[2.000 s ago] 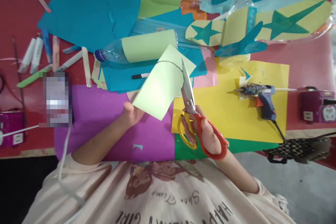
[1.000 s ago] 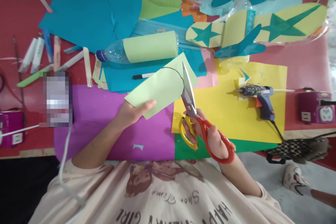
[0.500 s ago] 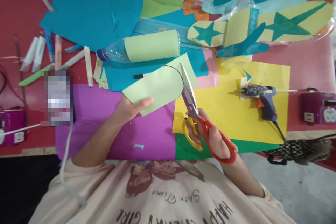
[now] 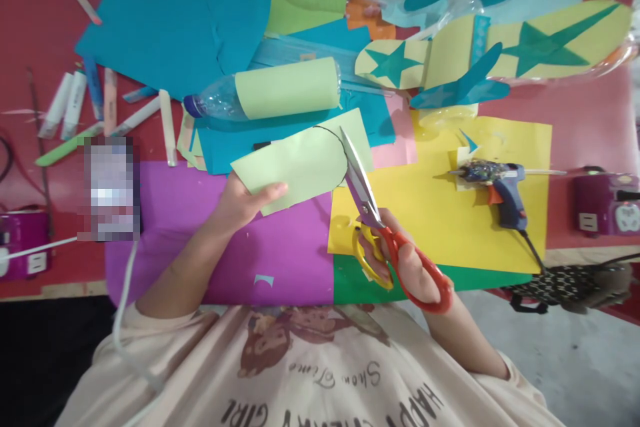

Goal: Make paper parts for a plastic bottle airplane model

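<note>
A piece of light green paper [image 4: 300, 163] is pinched by my left hand [image 4: 250, 202] at its lower left corner. A curved black line is drawn near its right end. My right hand [image 4: 400, 253] grips scissors [image 4: 367, 203] with one red and one yellow handle. Their blades lie across the paper's right end, close along the black curve. Just beyond the paper lies a plastic bottle [image 4: 213, 99] wrapped in light green paper, its blue cap to the left. A dark pen [image 4: 262, 145] is mostly hidden behind the held paper.
A glue gun [image 4: 505, 190] rests on the yellow sheet [image 4: 430, 213] at right. A model plane [image 4: 453, 53] with star-marked wings stands at the back right. Markers [image 4: 75, 103] and a phone [image 4: 113, 190] lie at left, beside a purple sheet [image 4: 200, 213].
The light green paper and my left hand have shifted slightly left, and the paper has tilted a little. The yellow handle has swung slightly while the blades stay at the paper's right end.
</note>
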